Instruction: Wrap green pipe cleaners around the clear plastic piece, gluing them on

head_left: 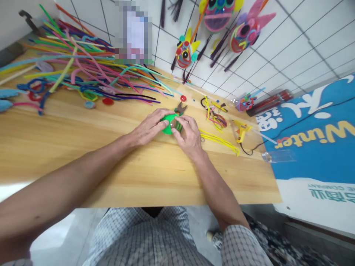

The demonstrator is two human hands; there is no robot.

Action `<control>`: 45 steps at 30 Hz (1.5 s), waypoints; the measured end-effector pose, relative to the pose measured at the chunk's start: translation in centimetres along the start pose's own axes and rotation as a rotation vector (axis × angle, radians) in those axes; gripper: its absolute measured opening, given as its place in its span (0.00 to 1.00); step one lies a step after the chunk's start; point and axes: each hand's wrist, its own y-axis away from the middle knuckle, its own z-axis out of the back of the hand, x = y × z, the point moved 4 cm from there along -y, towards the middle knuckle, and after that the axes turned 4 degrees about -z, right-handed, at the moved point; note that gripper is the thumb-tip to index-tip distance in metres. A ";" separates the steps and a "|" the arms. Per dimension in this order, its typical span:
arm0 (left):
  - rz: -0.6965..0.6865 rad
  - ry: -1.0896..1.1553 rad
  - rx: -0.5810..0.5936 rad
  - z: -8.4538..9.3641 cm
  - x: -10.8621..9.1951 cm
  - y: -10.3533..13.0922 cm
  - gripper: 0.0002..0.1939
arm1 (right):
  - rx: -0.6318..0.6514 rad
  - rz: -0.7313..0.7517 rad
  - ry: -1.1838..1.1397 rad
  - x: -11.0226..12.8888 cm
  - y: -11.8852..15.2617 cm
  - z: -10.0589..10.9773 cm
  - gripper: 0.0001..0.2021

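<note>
Just above the wooden table, my left hand (149, 127) and my right hand (189, 136) meet around a bright green rounded piece (168, 128). Its exact kind cannot be made out. The left thumb lies across its top, and the fingers curl over its far side. My right thumb and fingers close on its right side, where a small shiny spot shows. Right behind the hands lie pliers (181, 108), jaws pointing away, their handles partly hidden. A red round cap-like piece (183, 98) sits beyond them.
Many colourful fuzzy stems (91, 70) are heaped at the back left. Yellow stems (222, 141), a yellow glue gun (242, 130) with a black cord, and a clear plastic container (279, 156) lie at the right. Colourful fish-like ornaments (186, 53) hang on the tiled wall.
</note>
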 end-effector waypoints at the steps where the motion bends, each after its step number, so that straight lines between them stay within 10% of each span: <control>1: 0.004 -0.003 0.001 0.0 0.1 0.0 0.26 | 0.005 -0.006 -0.006 -0.1 0.0 0.0 0.20; 45: -0.066 0.076 -0.058 0.0 0.3 0.9 0.25 | -0.010 -0.011 0.013 0.6 0.3 -0.3 0.22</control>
